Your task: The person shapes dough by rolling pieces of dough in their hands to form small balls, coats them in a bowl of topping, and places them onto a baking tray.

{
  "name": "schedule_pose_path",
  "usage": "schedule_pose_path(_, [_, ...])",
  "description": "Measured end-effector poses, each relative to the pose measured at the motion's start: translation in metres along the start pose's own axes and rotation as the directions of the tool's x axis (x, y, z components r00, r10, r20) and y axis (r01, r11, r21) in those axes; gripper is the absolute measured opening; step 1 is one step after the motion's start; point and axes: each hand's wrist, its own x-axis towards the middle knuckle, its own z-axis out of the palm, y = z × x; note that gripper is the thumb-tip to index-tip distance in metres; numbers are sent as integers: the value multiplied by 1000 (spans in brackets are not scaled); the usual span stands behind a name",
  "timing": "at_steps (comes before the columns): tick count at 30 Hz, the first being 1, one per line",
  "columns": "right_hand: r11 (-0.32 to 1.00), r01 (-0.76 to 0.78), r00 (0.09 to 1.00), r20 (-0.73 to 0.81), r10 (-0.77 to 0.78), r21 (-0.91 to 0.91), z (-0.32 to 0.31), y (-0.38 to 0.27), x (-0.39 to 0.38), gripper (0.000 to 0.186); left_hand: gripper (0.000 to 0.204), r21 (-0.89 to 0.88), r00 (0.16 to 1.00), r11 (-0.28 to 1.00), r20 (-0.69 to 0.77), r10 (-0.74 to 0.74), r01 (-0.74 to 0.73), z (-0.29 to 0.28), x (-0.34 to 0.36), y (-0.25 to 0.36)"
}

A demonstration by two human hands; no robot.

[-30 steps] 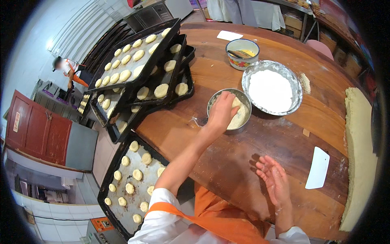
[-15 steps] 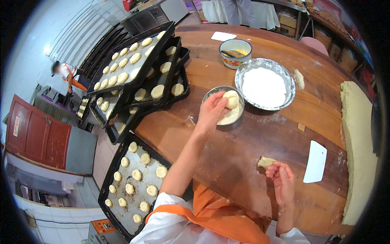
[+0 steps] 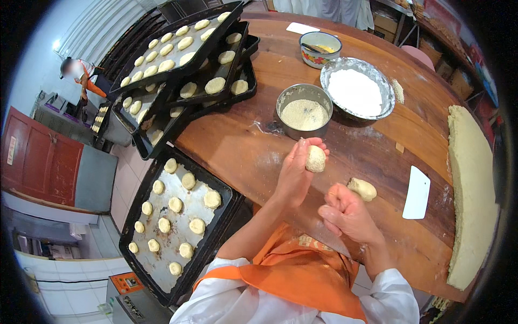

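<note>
**Colours on my bench**

From up here I see a warm reddish-brown wooden table [image 3: 377,156]. The dough piece [image 3: 315,159] at my left hand [image 3: 295,175] is pale cream with a speckled coating. The steel bowl [image 3: 304,110] holds beige crumbs; the foil-silver pan [image 3: 356,89] holds white flour. The scraper [image 3: 417,192] is plain white. Black trays [image 3: 178,216] carry pale yellow rounds. My apron [image 3: 302,275] is orange over white sleeves. The small bowl [image 3: 320,48] has a multicoloured floral pattern.

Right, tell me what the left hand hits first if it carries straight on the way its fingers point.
The left hand, holding a crumb-coated dough ball, points up the table toward the steel bowl of crumbs. That bowl's near rim looks first in line, though height above the table is unclear.
</note>
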Motion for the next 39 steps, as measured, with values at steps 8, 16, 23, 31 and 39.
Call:
schedule_pose_path(8, [985, -108, 994, -43, 103, -135, 6, 5, 46, 21, 57, -76, 996, 996, 84, -29, 36, -9, -22, 4])
schedule_pose_path(16, [961, -94, 995, -63, 80, -261, 33, 10, 33, 17, 35, -167, 988, 975, 7, 154, -150, -46, -47, 4])
schedule_pose_path(23, [995, 64, 995, -67, -69, -70, 12, 23, 55, 18, 28, 206, 588, 862, -656, 473, -464, -163, -180, 45])
schedule_pose_path(31, [998, -50, 995, -93, 45, -49, -9, 50, 68, 14, 23, 653, -131, 728, -719, 682, 206, -340, -391, 81])
schedule_pose_path(39, [987, -51, 979, -201, 19, -151, -14, 43, 58, 16, 26, 351, -433, 792, -691, 579, 500, -449, -454, 116])
